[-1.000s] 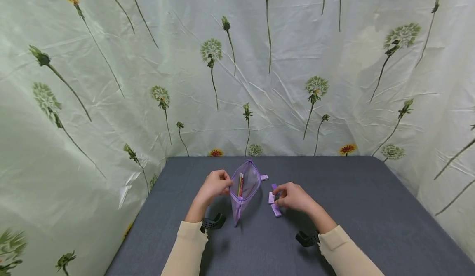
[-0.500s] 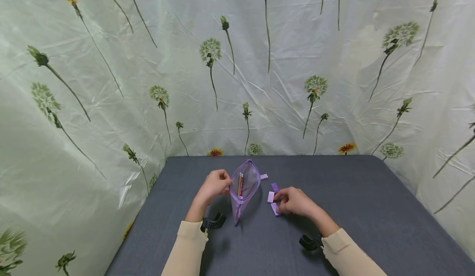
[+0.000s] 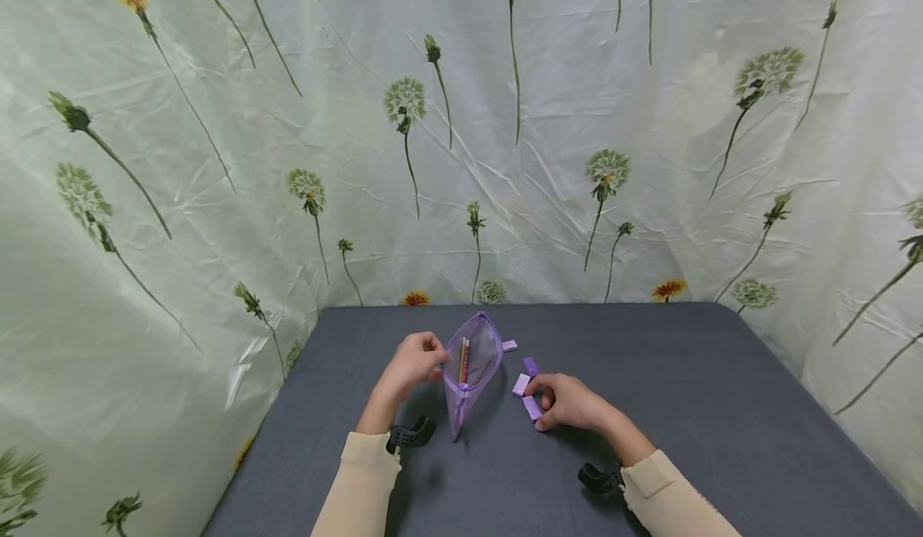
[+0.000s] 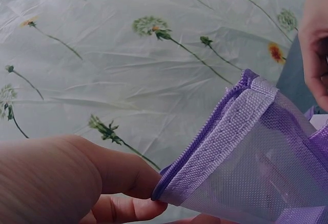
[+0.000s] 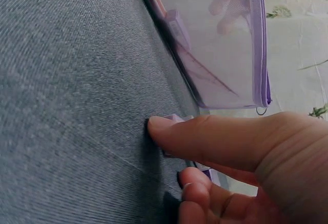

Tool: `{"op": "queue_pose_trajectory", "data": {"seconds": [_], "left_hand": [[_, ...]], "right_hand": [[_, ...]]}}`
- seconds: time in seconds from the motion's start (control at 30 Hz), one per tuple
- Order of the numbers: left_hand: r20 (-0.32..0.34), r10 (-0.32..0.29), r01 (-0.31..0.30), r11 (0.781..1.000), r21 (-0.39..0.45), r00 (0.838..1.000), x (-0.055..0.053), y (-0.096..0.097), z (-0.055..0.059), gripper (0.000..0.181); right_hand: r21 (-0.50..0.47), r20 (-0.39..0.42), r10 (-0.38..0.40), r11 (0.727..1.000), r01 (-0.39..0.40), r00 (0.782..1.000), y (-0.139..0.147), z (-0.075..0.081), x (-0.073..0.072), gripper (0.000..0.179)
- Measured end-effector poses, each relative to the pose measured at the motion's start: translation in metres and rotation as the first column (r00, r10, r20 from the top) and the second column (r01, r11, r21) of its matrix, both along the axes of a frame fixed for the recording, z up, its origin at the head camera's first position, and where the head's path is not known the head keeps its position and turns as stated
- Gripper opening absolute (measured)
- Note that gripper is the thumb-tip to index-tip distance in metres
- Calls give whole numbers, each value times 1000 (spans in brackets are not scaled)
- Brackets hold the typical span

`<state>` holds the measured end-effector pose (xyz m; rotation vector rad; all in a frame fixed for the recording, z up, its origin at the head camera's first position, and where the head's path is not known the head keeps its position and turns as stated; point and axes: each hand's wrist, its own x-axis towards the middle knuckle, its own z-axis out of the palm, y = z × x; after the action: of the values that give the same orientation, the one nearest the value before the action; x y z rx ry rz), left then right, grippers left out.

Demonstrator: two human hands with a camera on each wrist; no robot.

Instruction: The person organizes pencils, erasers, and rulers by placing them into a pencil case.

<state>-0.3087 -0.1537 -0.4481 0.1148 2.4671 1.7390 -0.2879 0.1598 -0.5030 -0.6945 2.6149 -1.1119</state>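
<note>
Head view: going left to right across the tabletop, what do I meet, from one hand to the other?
Left hand → pouch → lone block → three blocks → right hand.

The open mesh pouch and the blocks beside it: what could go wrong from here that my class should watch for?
The left hand pinches only one side of the pouch, so it might tip and spill its pencils. Three purple blocks lie close together at the right hand, so its fingers may nudge a neighbour. The lone block farther back could be overlooked.
</note>
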Motion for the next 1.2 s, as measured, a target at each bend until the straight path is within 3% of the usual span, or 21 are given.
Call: {"op": "queue_pose_trajectory", "data": {"seconds": [0.47, 0.77, 1.2], "left_hand": [[-3, 4, -4, 1000, -6, 1000, 1, -1, 1, 10], [-6, -3, 3, 1000, -10, 1000, 2, -2, 1, 11], [-6, -10, 10, 1000, -6, 1000, 2, -3, 3, 10]], "right_hand": [[-70, 26, -31, 997, 32, 999, 2, -7, -1, 45], [-198, 132, 20, 980, 7, 991, 10, -11, -3, 45], [-271, 249, 67, 962, 3, 966, 16, -5, -2, 46]]}}
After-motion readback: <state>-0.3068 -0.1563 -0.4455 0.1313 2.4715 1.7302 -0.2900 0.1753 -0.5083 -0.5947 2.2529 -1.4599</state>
